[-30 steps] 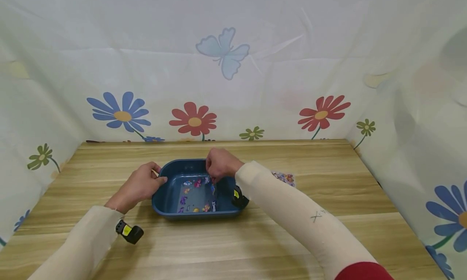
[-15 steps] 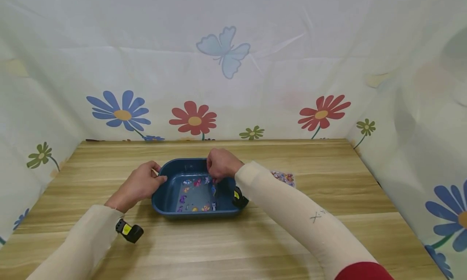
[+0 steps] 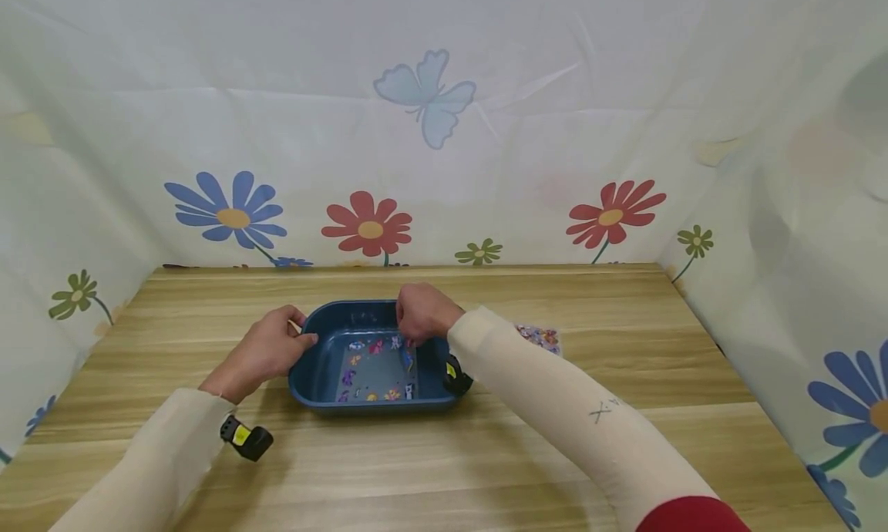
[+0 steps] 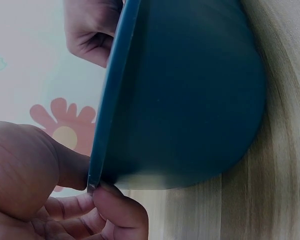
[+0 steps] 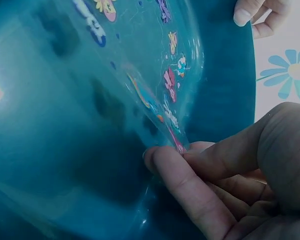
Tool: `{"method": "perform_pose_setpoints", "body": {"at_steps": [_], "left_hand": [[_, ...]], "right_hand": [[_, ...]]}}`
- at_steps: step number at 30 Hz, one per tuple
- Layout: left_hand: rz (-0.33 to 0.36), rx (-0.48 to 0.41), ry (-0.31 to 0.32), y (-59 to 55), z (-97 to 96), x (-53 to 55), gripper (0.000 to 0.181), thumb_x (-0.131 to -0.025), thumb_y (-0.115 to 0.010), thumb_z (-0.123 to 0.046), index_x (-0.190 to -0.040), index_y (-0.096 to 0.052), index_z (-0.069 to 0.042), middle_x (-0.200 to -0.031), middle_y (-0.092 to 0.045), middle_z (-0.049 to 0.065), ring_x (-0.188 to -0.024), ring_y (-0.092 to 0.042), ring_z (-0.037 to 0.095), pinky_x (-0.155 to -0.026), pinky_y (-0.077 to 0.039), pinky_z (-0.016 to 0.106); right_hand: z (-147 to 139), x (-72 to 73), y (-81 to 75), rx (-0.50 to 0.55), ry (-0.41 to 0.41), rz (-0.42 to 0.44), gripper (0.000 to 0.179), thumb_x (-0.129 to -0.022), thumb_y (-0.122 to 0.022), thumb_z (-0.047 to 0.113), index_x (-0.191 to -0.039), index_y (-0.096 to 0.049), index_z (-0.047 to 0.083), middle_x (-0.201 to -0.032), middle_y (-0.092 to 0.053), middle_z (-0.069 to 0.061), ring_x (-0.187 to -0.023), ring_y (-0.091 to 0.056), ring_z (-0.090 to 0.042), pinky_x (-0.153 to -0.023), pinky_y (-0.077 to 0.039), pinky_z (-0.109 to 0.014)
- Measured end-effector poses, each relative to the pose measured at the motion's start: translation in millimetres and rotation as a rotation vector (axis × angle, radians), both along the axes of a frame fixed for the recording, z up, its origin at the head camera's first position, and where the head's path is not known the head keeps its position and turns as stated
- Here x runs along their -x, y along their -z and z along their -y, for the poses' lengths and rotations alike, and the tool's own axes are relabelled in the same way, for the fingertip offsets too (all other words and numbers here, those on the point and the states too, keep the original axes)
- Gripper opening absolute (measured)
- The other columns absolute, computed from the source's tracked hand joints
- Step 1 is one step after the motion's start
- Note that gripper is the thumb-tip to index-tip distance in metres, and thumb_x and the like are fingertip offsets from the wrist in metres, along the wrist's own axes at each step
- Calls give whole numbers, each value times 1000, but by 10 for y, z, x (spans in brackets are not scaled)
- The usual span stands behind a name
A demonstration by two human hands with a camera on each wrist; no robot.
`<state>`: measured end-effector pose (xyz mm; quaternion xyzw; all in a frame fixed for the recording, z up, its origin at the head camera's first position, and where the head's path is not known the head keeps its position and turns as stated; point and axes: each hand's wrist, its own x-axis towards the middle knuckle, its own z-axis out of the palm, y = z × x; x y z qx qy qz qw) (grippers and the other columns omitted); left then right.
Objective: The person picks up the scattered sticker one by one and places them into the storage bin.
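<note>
A deep blue plastic basin [image 3: 388,410] stands on the table, and a clear sticker sheet [image 5: 140,45] printed with small colourful pony figures lies inside it. At the basin's left rim my left hand [image 3: 277,347] pinches the edge between thumb and fingers; the left wrist view shows this rim [image 4: 102,125] close up. My right hand [image 3: 425,314] reaches over the far right part of the basin. In the right wrist view its thumb and fingers [image 5: 177,180] pinch the sheet's corner, whose edge is raised and bent. Part of the basin's right side is hidden behind the right hand and wrist.
Behind my right forearm lies a small sheet with a dense colourful pattern [image 3: 544,338], partly covered. The wood-grain table [image 3: 388,478] is bordered by a white flowered curtain [image 3: 527,170] at the back and sides. Each wrist carries a black camera [image 3: 246,439].
My right hand has shifted slightly to the right, and the sheet's right edge has moved a little with it. The left hand and basin hold still.
</note>
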<state>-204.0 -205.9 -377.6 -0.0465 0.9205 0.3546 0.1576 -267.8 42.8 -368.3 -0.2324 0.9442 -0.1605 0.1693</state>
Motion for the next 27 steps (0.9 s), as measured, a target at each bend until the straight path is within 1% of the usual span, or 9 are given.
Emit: {"method": "perform_pose_setpoints", "body": {"at_steps": [4, 8, 14, 21, 27], "left_hand": [[1, 0, 1, -1, -3, -1, 37, -106, -57, -17, -133, -46, 7, -102, -59, 21, -81, -64, 25, -67, -61, 30], [-6, 4, 2, 6, -4, -2, 37, -106, -58, -17, -133, -46, 7, -102, -59, 21, -82, -64, 25, -67, -60, 30], [-14, 1, 6, 5, 2, -1, 38, -106, -58, -17, -133, -46, 7, -102, -60, 22, -81, -64, 25, -67, -61, 31], [-12, -1, 6, -2, 1, -7, 38, -106, -57, -17, -133, -46, 7, -103, -59, 22, -81, -63, 25, -67, -61, 31], [-9, -3, 5, -14, 4, -15, 38, -106, -57, -17, -133, -45, 7, -103, -59, 22, -82, -63, 25, -67, -61, 31]], "right_hand": [[-7, -8, 5, -22, 13, -8, 17, -93, -68, 6, -80, -79, 9, -68, -72, 1, -57, -64, -8, -54, -51, -18], [-12, 2, 14, -39, 24, -1, 18, -93, -67, 7, -81, -80, 9, -66, -70, 2, -57, -62, -9, -53, -50, -19], [-11, 20, 10, -49, 30, 15, 22, -94, -67, 7, -76, -80, 9, -61, -65, 2, -55, -59, -11, -50, -46, -20], [-18, 11, 2, -47, 32, 20, 21, -93, -68, 6, -75, -79, 9, -62, -65, 2, -56, -59, -11, -50, -46, -20], [-22, 23, 10, -36, 35, 36, 29, -90, -68, 3, -63, -72, 11, -56, -60, 3, -50, -55, -10, -46, -43, -21]]}}
